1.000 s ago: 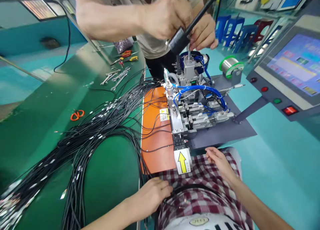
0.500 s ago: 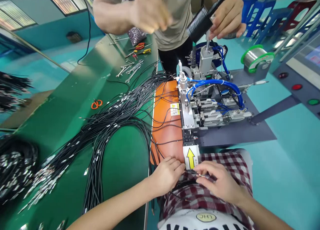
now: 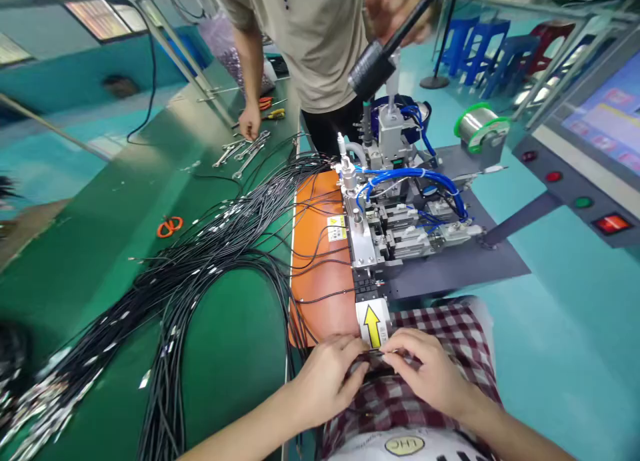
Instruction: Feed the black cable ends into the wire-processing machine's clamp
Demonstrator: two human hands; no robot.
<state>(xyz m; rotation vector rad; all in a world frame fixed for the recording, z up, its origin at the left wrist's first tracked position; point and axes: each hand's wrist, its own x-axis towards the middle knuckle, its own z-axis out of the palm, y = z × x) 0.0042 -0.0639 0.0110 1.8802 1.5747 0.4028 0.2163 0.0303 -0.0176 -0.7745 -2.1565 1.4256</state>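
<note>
My left hand (image 3: 330, 377) is closed in a pinch on a thin black cable (image 3: 374, 355), just below the white block with the yellow arrow (image 3: 372, 326). From the other side, the fingertips of my right hand (image 3: 431, 369) pinch the end of the same cable; its tip is mostly hidden by my fingers. Both hands are above my lap, close together. Beyond them, several single cables cross the orange plate (image 3: 320, 281) to the machine (image 3: 360, 234). A large bundle of black cables (image 3: 200, 274) spreads over the green table.
Across the table (image 3: 240, 341) a co-worker stands, one hand (image 3: 250, 122) at the wrenches (image 3: 245, 153). Orange-handled scissors (image 3: 170, 227) lie at the left. The machine carries blue hoses (image 3: 420, 174) and a wire spool (image 3: 477, 126). At right is a control panel (image 3: 583, 181).
My hands have come closer together, with the cable between their fingertips. The co-worker's one hand has dropped to the wrenches. The whole view has shifted, showing more of the control panel.
</note>
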